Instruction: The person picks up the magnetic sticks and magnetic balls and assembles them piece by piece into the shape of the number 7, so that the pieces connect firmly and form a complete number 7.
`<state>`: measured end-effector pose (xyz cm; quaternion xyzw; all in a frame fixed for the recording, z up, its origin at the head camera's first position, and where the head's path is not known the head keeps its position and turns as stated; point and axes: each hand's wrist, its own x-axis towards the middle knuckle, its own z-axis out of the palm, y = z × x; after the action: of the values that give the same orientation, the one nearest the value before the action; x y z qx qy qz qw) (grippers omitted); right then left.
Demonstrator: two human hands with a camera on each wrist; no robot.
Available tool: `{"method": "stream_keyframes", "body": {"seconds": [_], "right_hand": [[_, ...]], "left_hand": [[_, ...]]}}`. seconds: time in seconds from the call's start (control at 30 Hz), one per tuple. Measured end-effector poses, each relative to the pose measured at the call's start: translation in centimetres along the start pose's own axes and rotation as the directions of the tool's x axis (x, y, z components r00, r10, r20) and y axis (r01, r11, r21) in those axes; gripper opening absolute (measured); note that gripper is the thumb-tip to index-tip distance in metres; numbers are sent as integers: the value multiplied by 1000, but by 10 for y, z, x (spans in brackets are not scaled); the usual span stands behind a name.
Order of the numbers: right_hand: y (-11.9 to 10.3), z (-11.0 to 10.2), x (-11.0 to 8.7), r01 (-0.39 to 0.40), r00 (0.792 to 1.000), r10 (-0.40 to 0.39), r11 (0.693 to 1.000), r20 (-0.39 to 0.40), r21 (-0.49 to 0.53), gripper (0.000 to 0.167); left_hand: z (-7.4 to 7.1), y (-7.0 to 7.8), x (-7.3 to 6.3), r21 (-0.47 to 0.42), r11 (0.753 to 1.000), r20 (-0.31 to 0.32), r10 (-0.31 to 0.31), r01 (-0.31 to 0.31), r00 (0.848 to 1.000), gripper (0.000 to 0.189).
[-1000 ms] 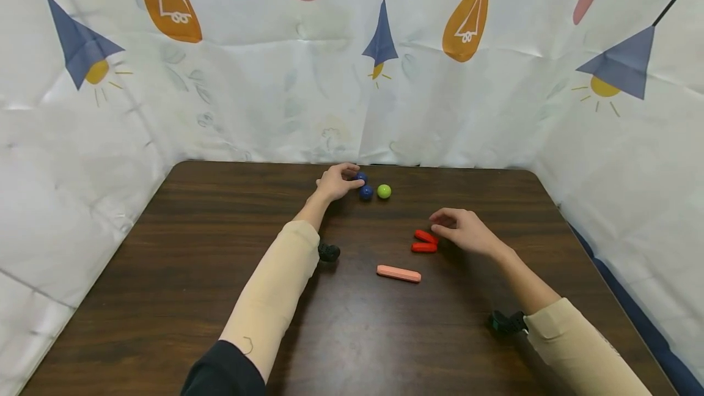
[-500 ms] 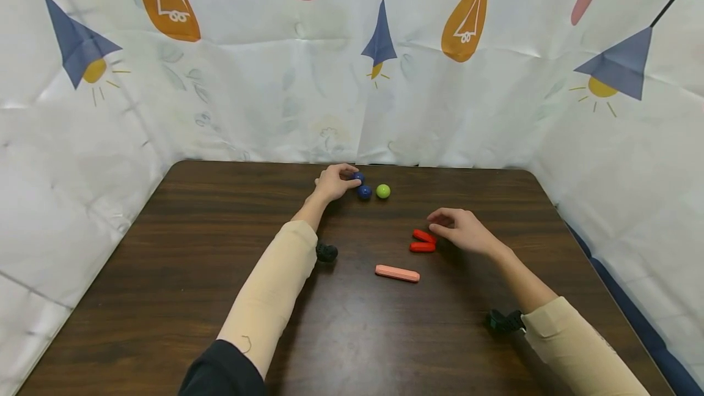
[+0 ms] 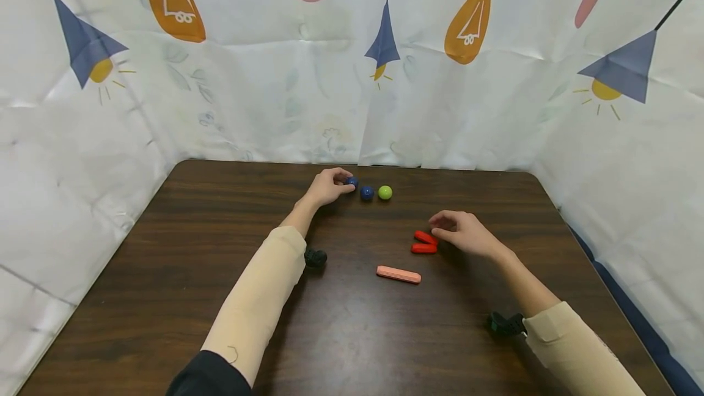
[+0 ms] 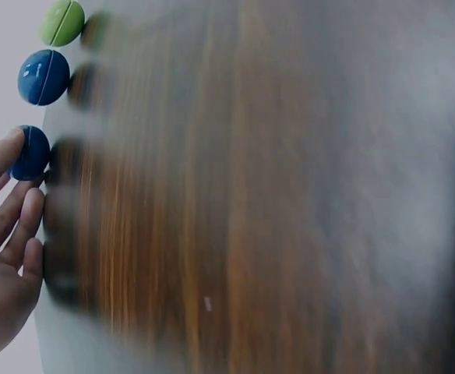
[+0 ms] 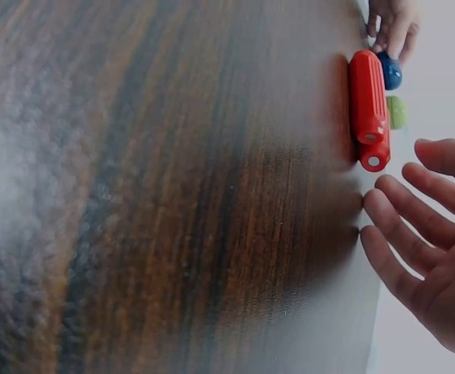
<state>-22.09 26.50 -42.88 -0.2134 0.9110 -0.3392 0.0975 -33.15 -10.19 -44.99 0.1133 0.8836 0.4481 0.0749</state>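
Note:
Near the table's far edge my left hand (image 3: 328, 186) pinches a blue ball (image 4: 31, 153) between thumb and fingers. A second blue ball (image 3: 366, 193) lies just to its right, and a green ball (image 3: 385, 192) follows in the same row. In the left wrist view both blue balls show a seam line. My right hand (image 3: 466, 232) rests on the table with loosely bent fingers, holding nothing. Beside its fingertips lie two red ridged sticks (image 3: 424, 249), angled so that they meet at their right ends. The right wrist view shows a gap between the fingers and the red sticks.
An orange ridged stick (image 3: 398, 274) lies nearer to me than the red ones. The dark wooden table (image 3: 165, 274) ends at a white printed curtain (image 3: 264, 96) at the back and on both sides.
My left hand has drawn the blue ball a little to the left, away from the second blue ball. The right hand has stayed beside the red sticks.

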Motion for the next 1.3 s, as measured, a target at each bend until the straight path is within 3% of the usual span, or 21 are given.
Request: {"method": "stream_keyframes", "body": {"seconds": [0.37, 0.7, 0.9, 1.3], "right_hand": [[2, 0, 0, 5, 1000, -5, 1000, 19, 7, 28], [3, 2, 2, 8, 999, -8, 1000, 48, 5, 25], [0, 3, 2, 12, 998, -12, 1000, 58, 10, 24], [-1, 2, 4, -1, 996, -1, 999, 86, 32, 22]], "left_hand": [[-12, -4, -16, 48, 998, 74, 47, -51, 996, 38], [-17, -3, -32, 58, 997, 114, 44, -51, 993, 36], [-17, 0, -39, 80, 993, 147, 75, -87, 986, 35], [-18, -2, -53, 63, 993, 201, 85, -100, 976, 34]]}}
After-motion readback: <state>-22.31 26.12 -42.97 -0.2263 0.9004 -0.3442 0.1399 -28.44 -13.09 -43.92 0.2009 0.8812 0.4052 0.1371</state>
